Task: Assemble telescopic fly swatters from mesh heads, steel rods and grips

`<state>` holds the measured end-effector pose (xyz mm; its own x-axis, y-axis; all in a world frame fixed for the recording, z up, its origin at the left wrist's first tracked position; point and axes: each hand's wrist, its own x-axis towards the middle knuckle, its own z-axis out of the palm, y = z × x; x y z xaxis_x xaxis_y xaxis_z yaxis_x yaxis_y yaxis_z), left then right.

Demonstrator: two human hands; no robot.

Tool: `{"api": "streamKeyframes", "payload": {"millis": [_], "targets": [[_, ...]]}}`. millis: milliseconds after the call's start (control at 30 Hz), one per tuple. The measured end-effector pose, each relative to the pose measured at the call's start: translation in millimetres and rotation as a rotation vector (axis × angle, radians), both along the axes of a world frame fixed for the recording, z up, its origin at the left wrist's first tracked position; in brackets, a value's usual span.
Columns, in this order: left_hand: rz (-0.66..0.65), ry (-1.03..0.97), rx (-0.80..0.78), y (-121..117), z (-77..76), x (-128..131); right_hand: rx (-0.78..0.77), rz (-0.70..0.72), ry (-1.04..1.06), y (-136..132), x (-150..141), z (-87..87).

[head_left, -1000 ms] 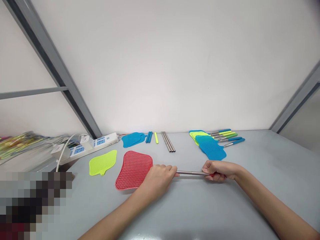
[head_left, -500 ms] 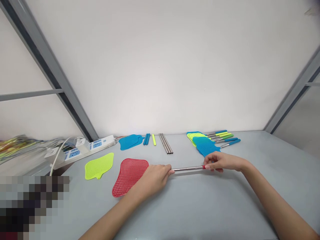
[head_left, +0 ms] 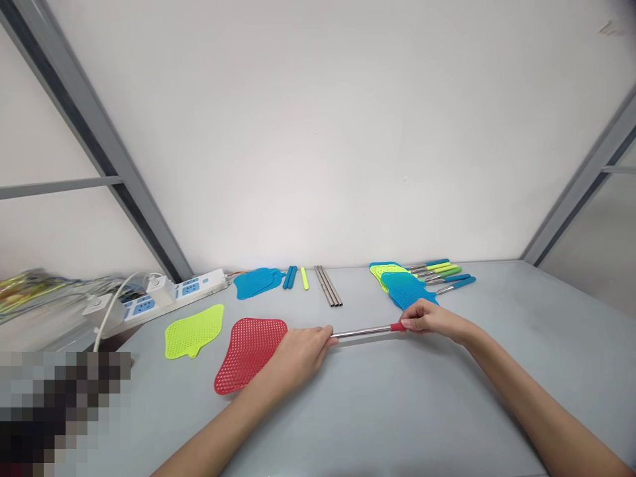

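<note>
A red fly swatter [head_left: 252, 350] lies across the middle of the table, its perforated head to the left. My left hand [head_left: 307, 351] is closed around the joint between head and metal rod, hiding it. Bare metal rod [head_left: 362, 332] shows between my two hands. At the rod's right end sits a red handle grip [head_left: 396, 327], pinched in the fingers of my right hand [head_left: 431, 319], which hides the rest of it.
A lime swatter head [head_left: 195, 331] lies to the left. Along the back are blue swatter heads [head_left: 256, 283], blue grips [head_left: 290, 277], a lime grip [head_left: 305, 278] and metal rods [head_left: 328, 286]. Several whole swatters [head_left: 405, 289] are piled at right. A power strip [head_left: 183, 298] stands far left.
Both hands and the swatter have shifted slightly left. More of the red grip now shows beside my right fingers, which sit nearer its outer part.
</note>
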<state>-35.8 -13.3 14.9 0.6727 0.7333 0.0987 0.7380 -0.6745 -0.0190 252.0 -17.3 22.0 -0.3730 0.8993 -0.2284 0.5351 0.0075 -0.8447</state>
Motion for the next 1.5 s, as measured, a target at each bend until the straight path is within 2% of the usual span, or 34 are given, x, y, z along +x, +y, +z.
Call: {"api": "streamKeyframes", "payload": {"millis": [267,433,500,667,867,1000,1267,1400,1500], "targets": [[0.013,0.052,0.017,-7.1,3.5,7.1,-0.182,0.004,0.021,-1.5,3.5,-4.8],[-0.01,0.079,0.013,-15.0,-3.3,14.6,-0.348,0.05,0.011,-2.3,13.5,-8.6],[-0.006,0.081,0.005,-16.9,-6.4,16.8,-0.363,0.058,0.016,-3.9,15.9,-7.3],[0.002,0.029,0.006,-13.7,-5.0,16.6,-0.242,0.016,-0.007,-8.1,12.8,1.2],[-0.022,-0.04,-0.029,-1.3,1.5,5.6,-0.115,0.063,-0.08,-9.6,11.9,10.3],[-0.001,-0.085,-0.053,5.4,1.6,-0.8,-0.007,0.002,-0.111,-9.7,16.5,12.8],[0.036,-0.048,-0.063,6.6,-5.9,-1.5,0.167,-0.021,-0.166,-3.0,6.5,0.3],[0.039,-0.032,-0.058,2.4,-7.3,-0.4,0.184,-0.01,-0.115,-1.1,3.3,-4.2],[0.03,-0.024,-0.052,-1.2,-4.9,1.0,0.139,0.006,-0.07,-1.4,3.6,-5.1]]}}
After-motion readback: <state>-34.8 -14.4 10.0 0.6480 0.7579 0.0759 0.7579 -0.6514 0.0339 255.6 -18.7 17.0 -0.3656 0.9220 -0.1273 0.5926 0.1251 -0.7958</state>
